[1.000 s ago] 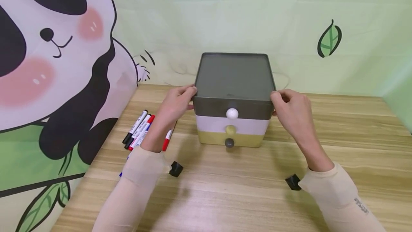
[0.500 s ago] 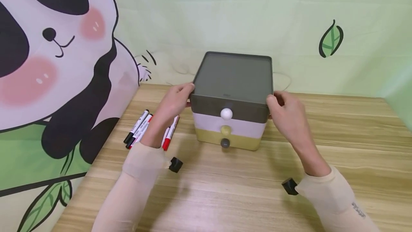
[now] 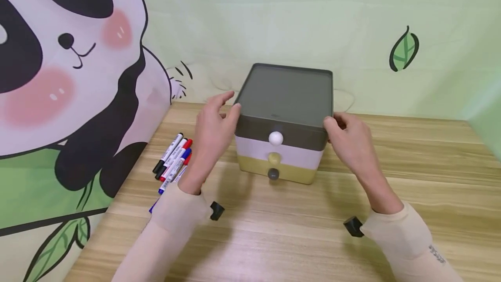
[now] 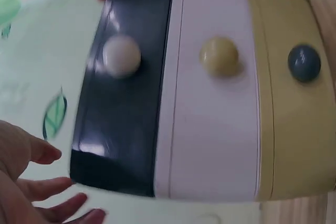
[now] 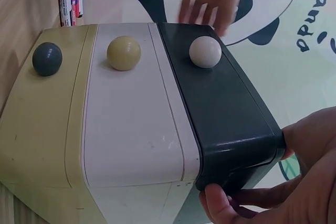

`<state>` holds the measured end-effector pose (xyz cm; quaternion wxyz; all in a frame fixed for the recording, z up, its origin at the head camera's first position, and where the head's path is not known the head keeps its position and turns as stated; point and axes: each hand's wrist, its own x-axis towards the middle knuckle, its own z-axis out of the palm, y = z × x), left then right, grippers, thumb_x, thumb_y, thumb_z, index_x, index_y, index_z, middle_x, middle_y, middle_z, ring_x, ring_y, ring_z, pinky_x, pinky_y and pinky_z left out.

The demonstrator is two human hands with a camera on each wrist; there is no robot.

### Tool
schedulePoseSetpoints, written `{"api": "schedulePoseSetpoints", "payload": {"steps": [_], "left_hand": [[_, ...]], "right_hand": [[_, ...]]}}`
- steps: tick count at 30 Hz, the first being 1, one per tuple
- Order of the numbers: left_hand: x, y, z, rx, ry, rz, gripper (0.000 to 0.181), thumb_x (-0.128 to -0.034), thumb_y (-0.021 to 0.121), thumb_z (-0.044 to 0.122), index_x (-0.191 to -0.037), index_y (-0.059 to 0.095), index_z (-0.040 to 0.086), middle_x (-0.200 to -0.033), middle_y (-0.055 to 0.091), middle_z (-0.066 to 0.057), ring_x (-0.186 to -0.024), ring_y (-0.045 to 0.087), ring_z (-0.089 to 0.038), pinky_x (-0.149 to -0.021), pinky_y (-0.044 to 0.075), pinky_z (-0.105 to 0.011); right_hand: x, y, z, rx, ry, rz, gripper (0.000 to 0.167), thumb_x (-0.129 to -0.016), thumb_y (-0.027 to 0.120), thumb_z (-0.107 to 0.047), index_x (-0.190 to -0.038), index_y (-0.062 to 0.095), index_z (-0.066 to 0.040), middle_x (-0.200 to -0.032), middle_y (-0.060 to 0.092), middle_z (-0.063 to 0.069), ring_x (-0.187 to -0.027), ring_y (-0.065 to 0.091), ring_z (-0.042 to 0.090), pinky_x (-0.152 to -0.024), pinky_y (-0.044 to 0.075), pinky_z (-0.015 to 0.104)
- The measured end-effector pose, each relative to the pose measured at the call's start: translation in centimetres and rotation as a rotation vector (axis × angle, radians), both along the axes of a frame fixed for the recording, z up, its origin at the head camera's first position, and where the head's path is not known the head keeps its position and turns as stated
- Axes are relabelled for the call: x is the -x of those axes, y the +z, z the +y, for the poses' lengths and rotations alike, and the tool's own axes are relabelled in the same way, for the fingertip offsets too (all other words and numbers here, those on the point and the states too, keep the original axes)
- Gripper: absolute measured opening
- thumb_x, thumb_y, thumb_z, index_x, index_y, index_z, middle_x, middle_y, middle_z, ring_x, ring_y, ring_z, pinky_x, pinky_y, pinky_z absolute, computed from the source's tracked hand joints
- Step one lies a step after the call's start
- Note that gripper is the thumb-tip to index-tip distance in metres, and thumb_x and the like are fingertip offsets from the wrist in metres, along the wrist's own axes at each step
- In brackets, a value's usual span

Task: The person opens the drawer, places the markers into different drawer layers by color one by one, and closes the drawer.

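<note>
Head view: hands (image 3: 352,140) beside drawer box (image 3: 285,103)

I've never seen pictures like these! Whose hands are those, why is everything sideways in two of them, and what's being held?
Those are a person's two bare hands, not a machine's. The wide pictures come from a camera worn on the head, looking forward and down. The other two come from cameras worn on the wrists, and those are tilted, so things look sideways.

On the light wood-grain table stands a smooth, squarish box with three layers: dark grey, pale pink and mustard yellow, each with a round knob. Nearby lie some white markers with black, red and blue caps.

The right hand holds the dark grey top layer at its side. The left hand grips nothing: its fingers are spread beside the opposite side.
</note>
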<state>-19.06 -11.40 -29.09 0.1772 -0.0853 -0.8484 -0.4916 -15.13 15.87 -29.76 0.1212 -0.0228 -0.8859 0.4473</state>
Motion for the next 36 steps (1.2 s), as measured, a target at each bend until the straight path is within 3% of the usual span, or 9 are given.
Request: {"api": "schedulePoseSetpoints", "payload": {"steps": [4, 7, 9, 12, 17, 25, 30, 36], "left_hand": [[-2.3, 0.0, 1.5, 0.033, 0.010, 0.224, 0.029, -0.0978, 0.070, 0.009, -0.125, 0.070, -0.002, -0.120, 0.065, -0.015, -0.107, 0.060, -0.027, -0.087, 0.055, -0.036], [-3.7, -0.2, 2.5, 0.047, -0.026, 0.292, 0.019, -0.0953, 0.072, 0.005, -0.113, 0.071, -0.003, -0.106, 0.065, -0.015, -0.091, 0.061, -0.025, -0.077, 0.055, -0.035], [-4.4, -0.5, 3.1, 0.061, -0.060, 0.289, 0.014, -0.0945, 0.073, 0.005, -0.106, 0.071, -0.002, -0.099, 0.065, -0.013, -0.084, 0.061, -0.023, -0.073, 0.054, -0.033], [-5.1, -1.1, 3.9, 0.104, -0.100, 0.231, 0.012, -0.0943, 0.075, 0.008, -0.102, 0.071, 0.000, -0.095, 0.065, -0.010, -0.079, 0.062, -0.019, -0.071, 0.054, -0.029], [-5.5, -2.3, 5.0, 0.180, -0.112, 0.154, 0.019, -0.0942, 0.078, 0.014, -0.104, 0.072, 0.000, -0.100, 0.065, -0.010, -0.082, 0.064, -0.017, -0.072, 0.055, -0.025], [-4.9, -3.5, 5.7, 0.201, -0.105, 0.163, 0.027, -0.0928, 0.080, 0.017, -0.109, 0.070, -0.001, -0.104, 0.064, -0.012, -0.085, 0.064, -0.020, -0.074, 0.055, -0.026], [-4.7, -3.8, 5.9, 0.200, -0.102, 0.176, 0.028, -0.0925, 0.080, 0.018, -0.108, 0.068, -0.002, -0.103, 0.064, -0.012, -0.086, 0.066, -0.021, -0.074, 0.056, -0.026], [-4.6, -3.9, 6.1, 0.218, -0.086, 0.191, 0.028, -0.0916, 0.081, 0.018, -0.105, 0.068, -0.002, -0.102, 0.065, -0.013, -0.085, 0.067, -0.021, -0.073, 0.057, -0.025]], "right_hand": [[0.1, 0.1, 0.3, 0.015, -0.001, 0.004, 0.044, -0.100, 0.044, -0.032, -0.121, 0.070, -0.003, -0.104, 0.067, 0.015, -0.093, 0.061, 0.028, -0.078, 0.048, 0.039], [0.1, 0.1, 0.4, 0.015, 0.007, 0.009, 0.045, -0.100, 0.045, -0.032, -0.126, 0.069, -0.003, -0.113, 0.067, 0.016, -0.102, 0.060, 0.030, -0.083, 0.046, 0.040], [0.2, 0.2, 0.5, 0.015, 0.014, 0.012, 0.045, -0.099, 0.046, -0.031, -0.126, 0.069, -0.003, -0.115, 0.066, 0.016, -0.104, 0.060, 0.030, -0.084, 0.046, 0.041], [0.3, 0.3, 0.5, 0.016, 0.017, 0.012, 0.044, -0.099, 0.047, -0.030, -0.125, 0.070, -0.004, -0.112, 0.067, 0.015, -0.102, 0.061, 0.029, -0.082, 0.047, 0.040], [0.4, 0.4, 0.5, 0.013, 0.016, 0.008, 0.043, -0.099, 0.048, -0.031, -0.124, 0.071, -0.005, -0.107, 0.069, 0.014, -0.094, 0.062, 0.026, -0.077, 0.048, 0.037], [0.4, 0.3, 0.4, 0.020, 0.015, 0.015, 0.045, -0.101, 0.049, -0.033, -0.127, 0.070, -0.005, -0.112, 0.068, 0.014, -0.092, 0.064, 0.024, -0.076, 0.050, 0.034], [0.3, 0.1, 0.4, 0.023, 0.018, 0.032, 0.046, -0.101, 0.048, -0.034, -0.127, 0.070, -0.003, -0.115, 0.062, 0.016, -0.096, 0.060, 0.025, -0.079, 0.048, 0.038], [0.3, 0.0, 0.4, 0.018, 0.023, 0.044, 0.043, -0.102, 0.047, -0.033, -0.123, 0.072, -0.003, -0.107, 0.060, 0.015, -0.091, 0.058, 0.025, -0.077, 0.047, 0.038]]}}
